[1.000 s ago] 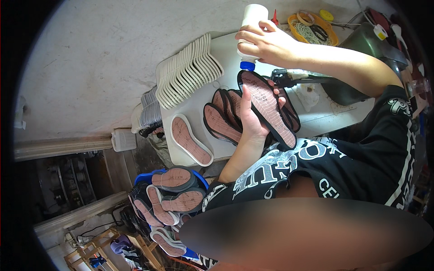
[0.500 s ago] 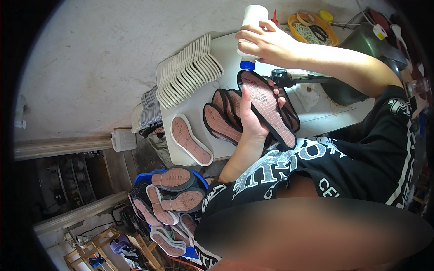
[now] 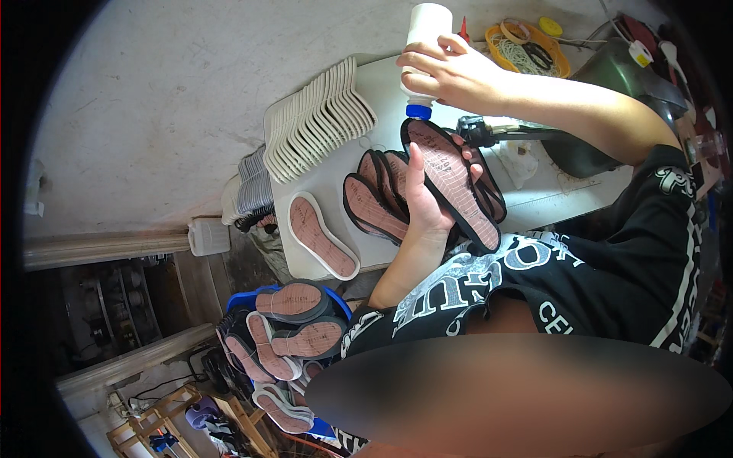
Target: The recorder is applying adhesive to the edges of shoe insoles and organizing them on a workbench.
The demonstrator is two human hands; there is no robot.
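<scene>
My left hand [image 3: 427,200] is closed around a shoe sole [image 3: 452,174] with a pinkish, stitched face and a black rim, thumb on one side and fingertips showing on the other. At least one more black-rimmed sole shows behind it; whether my hand holds that too, I cannot tell. My right hand [image 3: 458,75] grips a white bottle [image 3: 430,24] upside down, its blue cap [image 3: 418,112] at the far tip of the sole. Left of my left hand, several black-rimmed soles [image 3: 369,204] lie overlapping on the white table [image 3: 347,164]. Beside them lies a white-rimmed sole [image 3: 324,238].
A long row of white soles [image 3: 324,114] stands stacked at the table's far left, with grey ones [image 3: 253,183] beside it. A blue bin [image 3: 345,301] full of soles sits at lower left. An orange basket [image 3: 565,65] and a dark green machine [image 3: 611,84] stand at right.
The bottle has tipped slightly and its base sits a little higher in view. Both hands keep their grips, and the held sole has hardly moved.
</scene>
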